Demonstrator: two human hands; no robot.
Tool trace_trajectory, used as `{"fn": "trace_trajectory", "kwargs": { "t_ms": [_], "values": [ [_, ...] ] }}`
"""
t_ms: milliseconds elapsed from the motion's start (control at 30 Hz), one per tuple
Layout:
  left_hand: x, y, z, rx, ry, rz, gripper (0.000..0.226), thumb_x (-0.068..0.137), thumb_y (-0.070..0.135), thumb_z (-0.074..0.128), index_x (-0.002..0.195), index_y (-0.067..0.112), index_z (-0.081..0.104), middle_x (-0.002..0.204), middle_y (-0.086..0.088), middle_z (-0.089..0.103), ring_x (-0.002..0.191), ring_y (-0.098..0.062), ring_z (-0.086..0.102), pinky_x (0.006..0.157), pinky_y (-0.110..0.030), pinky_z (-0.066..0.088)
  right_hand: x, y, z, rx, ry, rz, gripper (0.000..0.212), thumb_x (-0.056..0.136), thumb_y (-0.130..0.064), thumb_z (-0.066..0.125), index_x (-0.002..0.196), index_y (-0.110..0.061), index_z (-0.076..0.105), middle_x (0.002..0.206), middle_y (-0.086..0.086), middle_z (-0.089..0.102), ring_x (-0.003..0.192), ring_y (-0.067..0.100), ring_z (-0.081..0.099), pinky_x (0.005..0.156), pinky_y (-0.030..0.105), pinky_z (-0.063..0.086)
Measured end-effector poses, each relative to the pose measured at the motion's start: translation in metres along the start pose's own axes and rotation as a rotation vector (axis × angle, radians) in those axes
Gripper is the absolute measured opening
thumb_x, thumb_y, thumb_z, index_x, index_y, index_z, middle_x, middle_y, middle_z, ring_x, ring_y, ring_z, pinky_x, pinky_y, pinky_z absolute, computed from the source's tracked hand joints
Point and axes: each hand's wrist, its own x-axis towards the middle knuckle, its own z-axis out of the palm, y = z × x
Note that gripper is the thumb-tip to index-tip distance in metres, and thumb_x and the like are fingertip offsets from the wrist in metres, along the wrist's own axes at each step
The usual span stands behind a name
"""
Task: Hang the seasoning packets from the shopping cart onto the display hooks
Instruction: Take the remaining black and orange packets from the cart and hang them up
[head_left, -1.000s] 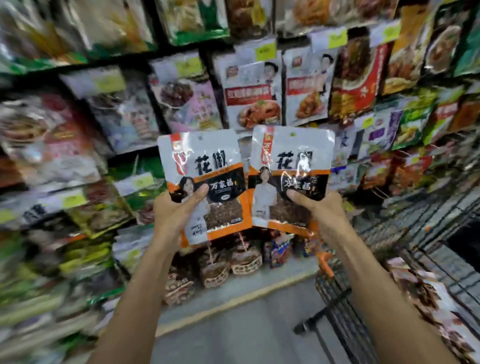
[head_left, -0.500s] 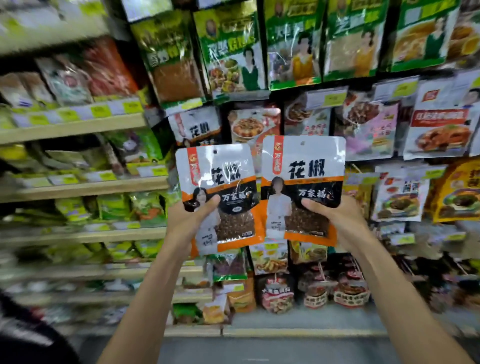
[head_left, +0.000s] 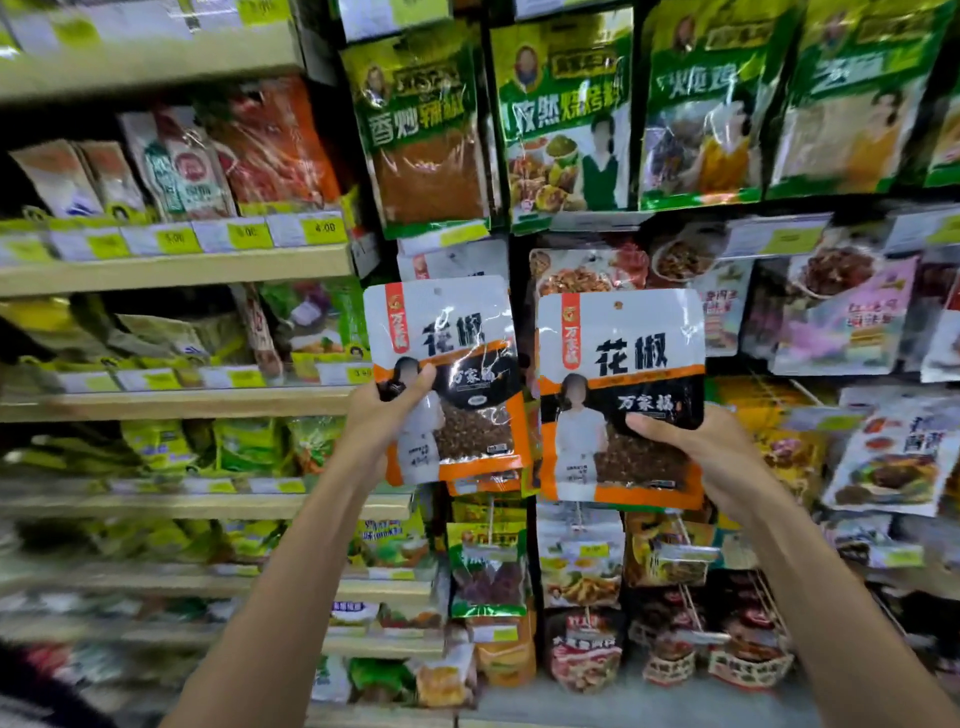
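Head view has both our arms raised before a wall of hanging goods. Our left grip (head_left: 387, 410) pinches the left packet (head_left: 452, 332) at its lower left edge, with the thumb laid across the front and the other fingers hidden behind. Our right grip (head_left: 698, 449) pinches the right packet (head_left: 623, 353) near its lower right corner, thumb flat on the front, fingers behind. Neither grip is spread; each is closed onto its own pouch.

We hold the two packets upright, side by side and just apart, the left one a little higher, in front of the middle row of the display. Both are flat, glossy plastic pouches with rounded corners. Each has a white top with bold black characters, an orange band, a black panel and a clear window showing dark brown, grainy seasoning. The right packet has a small hole near its top edge.

A white hung pouch (head_left: 457, 260) shows just behind the left packet's top. Green packets (head_left: 426, 130) hang above, shiny and crinkled. On the left run pale wooden shelves (head_left: 176, 270) with yellow price tags (head_left: 322, 228) along their fronts.
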Motion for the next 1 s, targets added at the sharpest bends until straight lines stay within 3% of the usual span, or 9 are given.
{"fn": "trace_trajectory", "kwargs": {
  "t_ms": [100,200,233,400,467,567,700,867,1000],
  "values": [
    [0.030,-0.002,0.006,0.025,0.013,-0.017,0.035,0.081,0.037,0.072,0.068,0.015,0.050,0.055,0.007,0.046,0.058,-0.014,0.047,0.061,-0.031,0.040,0.021,0.005,-0.005,0.008,0.001,-0.003,0.046,0.061,-0.036,0.085,0.103,-0.021,0.072,0.098,-0.006,0.076,0.090,0.012,0.072,0.076,0.032,0.052],
    [0.056,-0.005,0.010,-0.012,0.021,-0.001,0.025,0.082,0.033,0.073,0.090,0.010,0.065,0.070,0.004,0.059,0.071,-0.012,0.055,0.073,-0.030,0.048,0.040,0.005,-0.005,0.002,-0.015,-0.017,0.056,0.060,-0.037,0.086,0.109,-0.017,0.068,0.100,-0.002,0.076,0.092,0.015,0.072,0.076,0.031,0.053],
    [0.065,-0.007,0.011,-0.029,0.023,0.009,0.043,0.081,0.032,0.073,0.110,0.002,0.062,0.075,0.000,0.065,0.072,-0.009,0.058,0.073,-0.026,0.050,0.045,0.005,-0.003,0.002,-0.023,-0.018,0.056,0.061,-0.036,0.085,0.109,-0.016,0.068,0.100,-0.002,0.076,0.092,0.015,0.072,0.074,0.030,0.054],
    [0.092,-0.009,0.016,-0.024,-0.017,0.041,0.046,0.070,0.045,0.073,0.104,0.014,0.066,0.090,-0.015,0.065,0.091,-0.025,0.061,0.098,-0.051,0.047,0.063,0.002,0.011,0.025,-0.004,-0.019,0.048,0.055,-0.036,0.085,0.097,-0.018,0.071,0.094,-0.001,0.076,0.088,0.014,0.073,0.071,0.027,0.055],
    [0.101,-0.011,0.017,-0.024,-0.029,0.071,0.066,0.068,0.046,0.073,0.121,0.007,0.061,0.103,-0.009,0.070,0.098,-0.021,0.065,0.094,-0.042,0.052,0.068,0.002,0.018,0.025,0.012,-0.030,0.049,0.051,-0.040,0.085,0.093,-0.018,0.072,0.092,-0.002,0.077,0.086,0.012,0.073,0.069,0.024,0.055],
    [0.113,-0.015,0.019,-0.058,-0.052,0.091,0.062,0.068,0.044,0.074,0.124,0.019,0.061,0.109,0.013,0.070,0.102,-0.001,0.064,0.081,-0.018,0.052,0.071,0.004,0.025,0.034,0.025,-0.043,0.050,0.051,-0.043,0.085,0.094,-0.021,0.072,0.094,-0.006,0.076,0.086,0.009,0.072,0.068,0.020,0.054],
    [0.121,-0.019,0.018,-0.059,-0.078,0.088,0.046,0.073,0.040,0.075,0.117,0.031,0.062,0.103,0.024,0.069,0.097,0.009,0.062,0.072,-0.009,0.051,0.074,0.004,0.031,0.047,0.037,-0.059,0.049,0.053,-0.041,0.085,0.096,-0.021,0.073,0.099,-0.004,0.076,0.093,0.012,0.072,0.078,0.029,0.054],
    [0.134,-0.022,0.018,-0.096,-0.063,0.087,0.049,0.075,0.039,0.075,0.118,0.019,0.064,0.108,0.010,0.071,0.098,0.000,0.065,0.076,-0.017,0.052,0.074,0.005,0.041,0.081,0.044,-0.065,0.051,0.053,-0.037,0.084,0.099,-0.019,0.071,0.096,-0.003,0.076,0.090,0.013,0.072,0.067,0.020,0.057],
    [0.140,-0.027,0.020,-0.097,-0.059,0.074,0.050,0.080,0.032,0.075,0.126,0.017,0.060,0.114,0.006,0.069,0.100,-0.005,0.065,0.078,-0.019,0.054,0.072,0.008,0.043,0.098,0.069,-0.045,0.050,0.054,-0.036,0.084,0.099,-0.018,0.071,0.097,-0.002,0.076,0.091,0.015,0.072,0.077,0.031,0.055]
  ]
}}
